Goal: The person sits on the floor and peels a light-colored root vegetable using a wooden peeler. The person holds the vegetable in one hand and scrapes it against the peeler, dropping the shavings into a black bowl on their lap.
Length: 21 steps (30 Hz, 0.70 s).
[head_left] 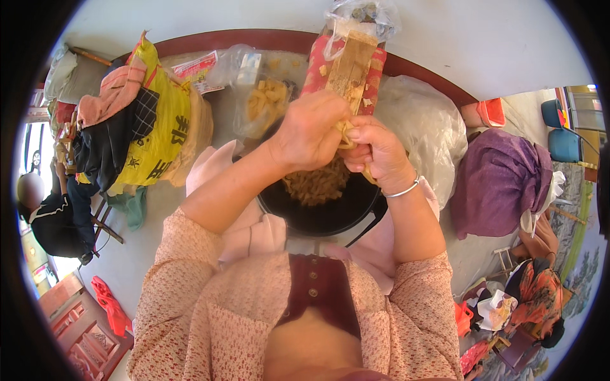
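Observation:
Pinched between both hands is a soft, pale yellow strip (346, 135), bunched up; its exact material is unclear. My left hand (312, 128) is closed in a fist around its upper part, back of the hand facing up. My right hand (379, 147), below a silver bangle, grips the strip with thumb and fingers. More of the strip hangs under the right palm. Beneath the hands, a black basin (314, 219) holds a heap of small brown pieces (317, 183). Just beyond, a worn wooden block (352, 66) lies on a red patterned cloth (314, 62).
Clear plastic bags, one with yellow strips (267, 100), lie left of the block. A large plastic sheet (421, 133) and a purple cloth bundle (500, 183) sit to the right. A yellow sack (159, 138) bearing writing stands left. People (59, 221) (538, 300) sit at both sides.

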Available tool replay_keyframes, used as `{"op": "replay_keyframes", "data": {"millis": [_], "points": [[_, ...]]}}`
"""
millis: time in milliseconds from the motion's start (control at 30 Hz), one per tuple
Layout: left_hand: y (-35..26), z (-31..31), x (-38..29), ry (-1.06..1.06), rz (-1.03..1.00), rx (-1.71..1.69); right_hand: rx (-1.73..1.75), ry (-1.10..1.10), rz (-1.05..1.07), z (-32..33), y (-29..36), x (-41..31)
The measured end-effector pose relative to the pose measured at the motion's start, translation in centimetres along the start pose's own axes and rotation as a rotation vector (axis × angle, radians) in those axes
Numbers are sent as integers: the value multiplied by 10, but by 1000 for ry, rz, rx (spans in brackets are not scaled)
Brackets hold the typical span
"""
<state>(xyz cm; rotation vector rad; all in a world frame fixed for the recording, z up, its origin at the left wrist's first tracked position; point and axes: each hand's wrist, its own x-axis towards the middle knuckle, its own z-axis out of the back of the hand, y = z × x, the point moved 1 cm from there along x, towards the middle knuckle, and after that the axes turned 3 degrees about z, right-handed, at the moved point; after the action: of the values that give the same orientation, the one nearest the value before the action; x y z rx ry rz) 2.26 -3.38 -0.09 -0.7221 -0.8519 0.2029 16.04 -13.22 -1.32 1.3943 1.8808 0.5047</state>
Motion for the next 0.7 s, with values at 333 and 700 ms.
{"op": "replay_keyframes", "data": {"millis": [333,700], "points": [[6,3,-1,197,776,-299,-672,-245,428,-6,10,-3],[-6,9,6,36,589,50,265,163,222,20,-7,5]]}}
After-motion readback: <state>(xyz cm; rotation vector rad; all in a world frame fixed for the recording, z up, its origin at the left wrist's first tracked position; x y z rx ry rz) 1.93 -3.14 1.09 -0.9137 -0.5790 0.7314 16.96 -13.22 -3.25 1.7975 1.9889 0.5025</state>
